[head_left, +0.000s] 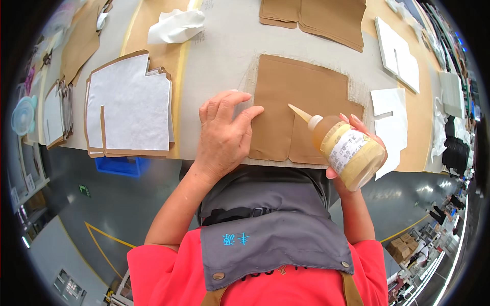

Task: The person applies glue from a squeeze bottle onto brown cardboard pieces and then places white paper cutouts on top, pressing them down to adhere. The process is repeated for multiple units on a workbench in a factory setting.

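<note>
A flat brown leather-like panel (301,81) with a notched right corner and a slit at its near edge lies before me on the table. My right hand (375,137) grips a squeeze bottle (352,153) of amber liquid with a white label. The bottle is tilted, its pointed nozzle (300,112) over the middle of the panel. At the panel's left edge is my left hand (224,130), fingers bent and apart, holding nothing; its thumb tip is at the edge, and I cannot tell whether it touches.
To the left sits a stack of brown panels with white backing (127,107). Crumpled white paper (176,26) lies beyond it. More brown panels (332,20) are at the far side. White cut pieces (390,109) lie at right. A blue crate (120,166) stands below the table edge.
</note>
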A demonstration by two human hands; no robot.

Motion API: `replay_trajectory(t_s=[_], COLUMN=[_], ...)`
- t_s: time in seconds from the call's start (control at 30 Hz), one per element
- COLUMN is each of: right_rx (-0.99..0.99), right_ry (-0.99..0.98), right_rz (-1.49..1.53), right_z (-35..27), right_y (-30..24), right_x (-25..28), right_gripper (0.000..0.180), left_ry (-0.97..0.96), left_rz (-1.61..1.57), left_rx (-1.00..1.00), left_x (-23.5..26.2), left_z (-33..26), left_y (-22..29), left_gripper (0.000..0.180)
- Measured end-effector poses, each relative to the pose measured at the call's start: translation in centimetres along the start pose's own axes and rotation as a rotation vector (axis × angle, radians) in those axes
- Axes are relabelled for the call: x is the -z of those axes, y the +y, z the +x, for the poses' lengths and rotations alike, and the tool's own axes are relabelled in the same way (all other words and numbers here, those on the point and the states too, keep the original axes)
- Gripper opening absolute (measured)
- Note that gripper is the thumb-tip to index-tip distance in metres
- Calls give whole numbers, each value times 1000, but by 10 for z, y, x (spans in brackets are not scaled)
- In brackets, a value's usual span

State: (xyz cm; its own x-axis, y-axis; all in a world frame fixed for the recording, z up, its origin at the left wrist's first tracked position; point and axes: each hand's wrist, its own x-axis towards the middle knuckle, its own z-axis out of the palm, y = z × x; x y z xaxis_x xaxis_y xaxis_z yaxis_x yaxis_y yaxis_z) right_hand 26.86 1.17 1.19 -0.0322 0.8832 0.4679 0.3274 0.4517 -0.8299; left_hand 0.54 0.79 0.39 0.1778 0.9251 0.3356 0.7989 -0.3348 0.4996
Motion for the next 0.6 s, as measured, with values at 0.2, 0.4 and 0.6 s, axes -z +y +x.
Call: replay_trajectory(t_s=[0.2, 0.4, 0.6], right_rx=[-211, -301, -370], right_ry=[-17, 144, 178], right_rz=[-78, 118, 179], right_z=[3, -2, -5], right_y=[-18, -18, -26], right_x=[15, 17, 18], right_gripper=[110, 104, 103], left_ry=[-1, 3, 14], left_rz=[-11, 8, 12], left_rx=[6, -6, -17], left_x=[-1, -1, -1], left_z=[0, 1, 0], left_y=[-1, 0, 0], left_gripper=[28, 28, 27])
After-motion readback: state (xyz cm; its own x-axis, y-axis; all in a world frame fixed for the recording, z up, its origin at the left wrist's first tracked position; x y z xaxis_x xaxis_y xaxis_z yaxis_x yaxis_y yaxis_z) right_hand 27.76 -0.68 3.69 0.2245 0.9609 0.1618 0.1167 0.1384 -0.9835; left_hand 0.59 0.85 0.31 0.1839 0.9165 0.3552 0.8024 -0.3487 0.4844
